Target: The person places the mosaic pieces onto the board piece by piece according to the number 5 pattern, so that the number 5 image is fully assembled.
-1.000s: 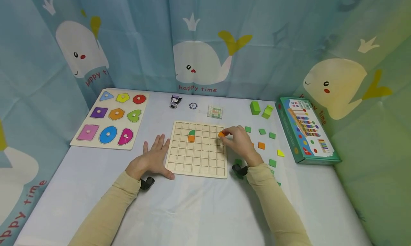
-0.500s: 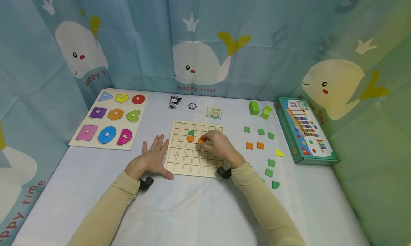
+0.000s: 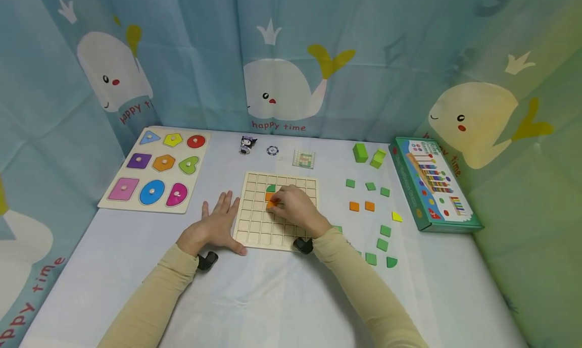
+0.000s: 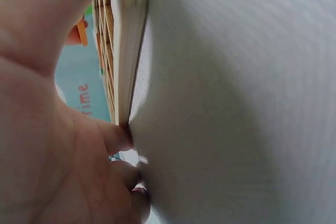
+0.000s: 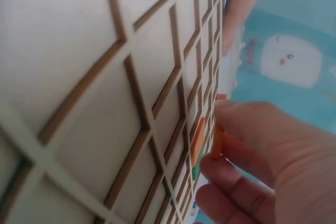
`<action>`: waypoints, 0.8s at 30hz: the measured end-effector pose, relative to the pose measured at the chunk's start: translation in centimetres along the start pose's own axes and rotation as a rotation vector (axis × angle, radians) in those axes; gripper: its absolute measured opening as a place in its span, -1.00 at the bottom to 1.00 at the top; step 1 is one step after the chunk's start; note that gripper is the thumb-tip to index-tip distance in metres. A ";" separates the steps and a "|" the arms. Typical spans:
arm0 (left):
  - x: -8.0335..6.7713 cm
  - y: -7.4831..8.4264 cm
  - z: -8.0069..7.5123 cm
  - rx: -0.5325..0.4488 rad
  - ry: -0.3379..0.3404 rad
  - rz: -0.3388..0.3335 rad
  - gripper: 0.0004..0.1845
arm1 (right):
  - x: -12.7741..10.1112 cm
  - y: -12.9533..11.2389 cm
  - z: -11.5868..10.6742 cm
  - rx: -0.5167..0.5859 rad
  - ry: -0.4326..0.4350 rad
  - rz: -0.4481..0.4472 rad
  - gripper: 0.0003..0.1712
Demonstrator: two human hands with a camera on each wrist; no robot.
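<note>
A wooden grid board (image 3: 254, 227) lies on the white table in the head view. My left hand (image 3: 213, 227) rests with spread fingers along its left edge; thumb and fingertips touch the board's side in the left wrist view. Between thumb and fingers, my right hand (image 3: 297, 209) pinches an orange square tile (image 5: 218, 141) over the board. This tile is just nearer me than another orange tile (image 3: 270, 196) set in a cell. Beyond that sits a green quarter-circle tile (image 3: 271, 188). Whether the pinched tile touches the board, I cannot tell.
Loose green tiles (image 3: 385, 231), two orange tiles (image 3: 354, 206) and a yellow piece (image 3: 397, 216) lie right of the board. Behind are a pattern card (image 3: 303, 158), green blocks (image 3: 360, 153) and a figurine (image 3: 247, 144). A shape puzzle (image 3: 152, 171) is left, a game box (image 3: 436, 186) right.
My right hand has carried the orange tile leftward from the board's right edge to beside the placed orange tile. My left hand has stayed in place.
</note>
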State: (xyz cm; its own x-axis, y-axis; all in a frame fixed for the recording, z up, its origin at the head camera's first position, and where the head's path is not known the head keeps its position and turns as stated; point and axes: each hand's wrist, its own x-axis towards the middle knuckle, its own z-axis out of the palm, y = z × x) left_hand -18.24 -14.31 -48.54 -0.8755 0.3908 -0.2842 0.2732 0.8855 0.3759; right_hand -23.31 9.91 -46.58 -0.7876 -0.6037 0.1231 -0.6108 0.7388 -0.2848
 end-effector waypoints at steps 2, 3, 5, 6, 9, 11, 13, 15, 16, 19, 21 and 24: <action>0.0 0.0 0.0 -0.005 0.000 0.001 0.57 | 0.1 -0.1 0.1 -0.013 -0.002 0.003 -0.78; -0.1 0.0 -0.1 -0.009 -0.001 0.002 0.57 | 0.2 -0.2 0.2 -0.020 -0.003 0.004 -0.77; -0.1 0.0 -0.1 -0.010 -0.003 0.002 0.57 | 0.3 -0.2 0.3 -0.035 0.001 0.004 -0.77; -0.2 0.0 -0.2 -0.012 -0.003 0.001 0.57 | 0.4 -0.3 0.4 -0.043 0.000 0.004 -0.77; -0.2 0.1 -0.2 -0.010 -0.005 -0.002 0.57 | 0.6 -0.4 0.7 -0.070 -0.001 0.000 -0.76; -0.2 0.1 -0.3 -0.010 -0.005 -0.003 0.57 | 0.6 -0.4 0.9 -0.084 -0.001 -0.002 -0.75; -0.2 0.1 -0.3 -0.013 -0.002 -0.001 0.56 | 0.7 -0.4 1.0 -0.090 0.002 -0.005 -0.75; -0.2 0.1 -0.3 -0.016 0.000 0.000 0.56 | 0.8 -0.5 1.0 -0.090 0.007 -0.009 -0.76; -0.2 0.1 -0.3 -0.015 0.000 0.001 0.56 | 0.8 -0.5 1.0 -0.089 0.010 -0.011 -0.76; -0.3 0.1 -0.3 -0.013 0.000 0.001 0.56 | 0.8 -0.5 1.1 -0.089 0.011 -0.015 -0.74; -0.3 0.1 -0.3 -0.012 -0.003 0.001 0.56 | 0.7 -0.5 1.2 -0.086 0.011 -0.017 -0.72; -0.2 0.0 -0.2 -0.009 -0.004 -0.001 0.56 | 0.6 -0.5 1.1 -0.061 0.011 -0.025 -0.73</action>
State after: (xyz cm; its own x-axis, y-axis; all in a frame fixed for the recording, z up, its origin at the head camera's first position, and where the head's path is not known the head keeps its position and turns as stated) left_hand -18.12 -14.43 -48.27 -0.8740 0.3912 -0.2883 0.2689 0.8835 0.3837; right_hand -23.36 8.88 -47.45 -0.7724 -0.6196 0.1396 -0.6342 0.7404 -0.2228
